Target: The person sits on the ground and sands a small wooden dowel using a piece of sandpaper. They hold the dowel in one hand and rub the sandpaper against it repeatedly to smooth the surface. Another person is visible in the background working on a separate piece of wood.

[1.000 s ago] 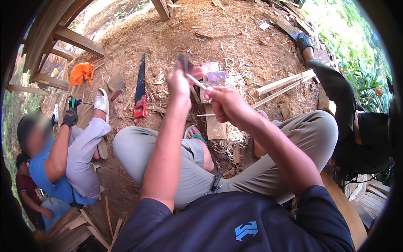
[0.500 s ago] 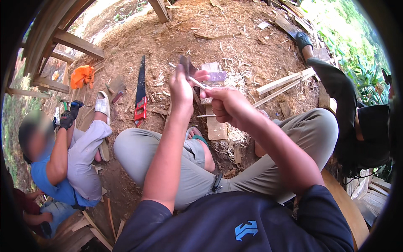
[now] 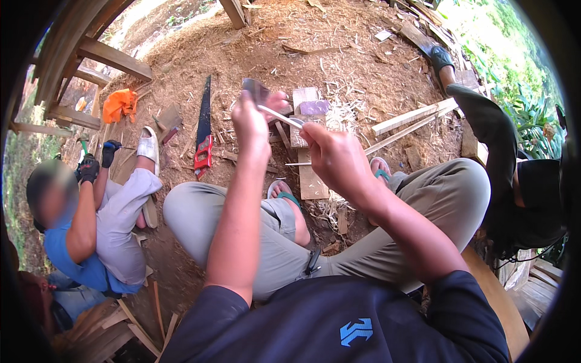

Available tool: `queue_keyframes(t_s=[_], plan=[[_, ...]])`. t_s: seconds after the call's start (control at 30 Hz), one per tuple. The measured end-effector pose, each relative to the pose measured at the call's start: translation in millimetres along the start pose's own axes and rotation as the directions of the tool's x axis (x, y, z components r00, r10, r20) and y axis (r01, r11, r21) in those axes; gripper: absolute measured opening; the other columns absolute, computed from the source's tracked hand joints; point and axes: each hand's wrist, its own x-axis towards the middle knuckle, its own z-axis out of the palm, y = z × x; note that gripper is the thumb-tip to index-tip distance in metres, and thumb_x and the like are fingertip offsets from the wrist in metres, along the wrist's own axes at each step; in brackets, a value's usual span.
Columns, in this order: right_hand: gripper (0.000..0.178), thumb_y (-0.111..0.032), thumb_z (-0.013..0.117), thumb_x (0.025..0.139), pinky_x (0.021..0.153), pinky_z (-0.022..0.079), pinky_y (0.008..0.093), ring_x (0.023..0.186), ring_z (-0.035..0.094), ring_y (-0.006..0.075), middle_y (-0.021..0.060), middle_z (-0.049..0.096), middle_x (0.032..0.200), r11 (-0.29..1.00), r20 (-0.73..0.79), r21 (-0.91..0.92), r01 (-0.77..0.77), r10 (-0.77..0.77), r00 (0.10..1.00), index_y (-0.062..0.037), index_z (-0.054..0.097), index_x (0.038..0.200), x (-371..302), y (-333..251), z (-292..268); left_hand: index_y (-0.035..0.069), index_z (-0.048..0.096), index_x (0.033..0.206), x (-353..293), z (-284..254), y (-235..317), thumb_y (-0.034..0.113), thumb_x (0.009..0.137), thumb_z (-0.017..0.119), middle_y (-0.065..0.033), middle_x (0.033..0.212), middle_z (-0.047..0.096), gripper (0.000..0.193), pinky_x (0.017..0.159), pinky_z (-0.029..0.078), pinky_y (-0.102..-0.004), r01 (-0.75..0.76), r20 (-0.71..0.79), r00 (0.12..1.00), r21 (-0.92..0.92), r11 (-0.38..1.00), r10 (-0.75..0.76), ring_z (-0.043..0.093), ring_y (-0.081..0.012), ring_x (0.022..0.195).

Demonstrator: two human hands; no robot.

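Observation:
A thin pale wooden stick (image 3: 281,115) slants between my hands, in front of my bent knees. My right hand (image 3: 336,154) is closed round its near end. Smeared by motion, my left hand (image 3: 249,120) holds a dark thin sheet (image 3: 256,91), which looks like sandpaper, against the stick's far part. Its fingers and the stick's far tip are partly hidden. Just beyond my hands, wooden blocks (image 3: 304,95) lie on the ground, with a purplish flat piece (image 3: 313,107) on them. Another thin stick (image 3: 298,164) rests across a board (image 3: 313,183) between my feet.
A handsaw (image 3: 204,136) with a red handle lies left of my hands. Wood shavings (image 3: 345,115) cover the ground. Long wooden strips (image 3: 414,118) lie at right. A co-worker in blue (image 3: 78,233) sits at left, near an orange cloth (image 3: 120,106); another person's leg (image 3: 484,115) stretches in at right.
My left hand and the dark sheet have moved away and to the left along the stick. More of the stick shows between my hands. My right hand has shifted slightly right.

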Motion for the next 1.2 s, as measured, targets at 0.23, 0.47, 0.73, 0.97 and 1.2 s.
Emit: queue_keyframes(t_s=[0.23,0.47,0.73,0.97,1.2], plan=[[0.015,-0.016,0.054,0.097,0.044,0.040,0.0368,0.045,0.052,0.0251,0.0070,0.054,0.056,0.966,0.029,0.245,-0.079,0.074,0.997,-0.0049,0.062,0.090,8.6,-1.6,9.3,0.001,0.050,0.110,-18.3,13.6,-4.2,0.029,0.106,0.029,-0.0248,0.091,0.069,0.036,0.072,0.058,-0.0363,0.011,0.115,0.993,-0.033,0.999,-0.007,0.071,-0.0286,0.077],[0.021,-0.024,0.042,0.103,0.040,0.017,0.0243,0.044,0.018,0.0045,-0.0109,0.020,0.055,-0.182,0.782,0.623,-0.761,0.159,0.602,-0.0103,0.056,0.098,22.4,-7.1,-17.6,0.001,0.052,0.105,-14.8,9.5,2.2,0.036,0.106,0.029,-0.0209,0.088,0.069,0.042,0.055,0.056,-0.0313,-0.016,0.193,0.981,-0.082,0.997,0.032,0.070,-0.0248,0.070],[0.020,-0.020,0.052,0.097,0.043,0.037,0.0357,0.045,0.049,0.0213,0.0077,0.049,0.050,0.879,0.158,0.394,-0.268,0.222,0.962,-0.0056,0.061,0.087,12.2,-7.6,1.7,-0.003,0.051,0.107,-1.4,2.2,10.1,0.034,0.107,0.026,-0.0224,0.088,0.070,0.044,0.068,0.059,-0.0326,-0.089,0.050,0.995,-0.036,0.995,0.090,0.070,-0.0242,0.073],[0.019,-0.018,0.053,0.097,0.043,0.036,0.0406,0.045,0.047,0.0256,0.0079,0.047,0.051,0.913,0.160,0.306,-0.269,0.229,0.960,-0.0061,0.058,0.083,12.0,-4.1,2.4,-0.001,0.050,0.114,-14.9,13.0,-2.7,0.032,0.106,0.029,-0.0226,0.092,0.070,0.041,0.071,0.058,-0.0360,-0.007,0.159,0.987,0.030,1.000,0.002,0.070,-0.0257,0.075],[0.019,-0.028,0.045,0.103,0.041,0.018,0.0236,0.043,0.023,0.0050,-0.0104,0.027,0.054,-0.305,0.757,0.631,-0.713,0.040,0.652,-0.0120,0.055,0.096,18.8,7.6,-9.2,0.002,0.051,0.106,-25.7,12.6,-0.7,0.035,0.105,0.033,-0.0191,0.084,0.069,0.038,0.060,0.056,-0.0345,0.031,0.343,0.939,0.003,1.000,-0.031,0.070,-0.0255,0.070]])
